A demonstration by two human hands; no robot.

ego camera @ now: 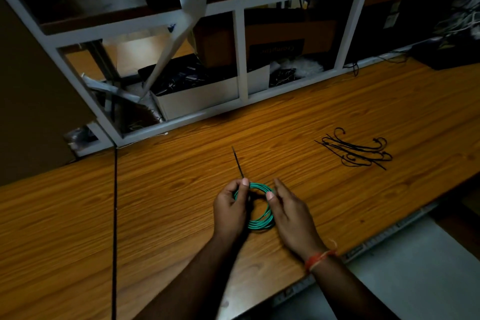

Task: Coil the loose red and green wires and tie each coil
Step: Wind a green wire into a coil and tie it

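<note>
Wooden table (337, 117), near centre: left hand (230, 209) pinches the green wire coil (262, 223) and a black cable tie (237, 162) at the coil's far-left rim; right hand (288, 209) grips its right side. Spare cable ties (355, 149) lie far right.

Head view — down, close over wooden table (168, 202).

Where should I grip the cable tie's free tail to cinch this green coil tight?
Pinch the black cable tie tail where it sticks out past the left hand, coming from the far side. It points away from the green wire coil, free above the table.
</note>
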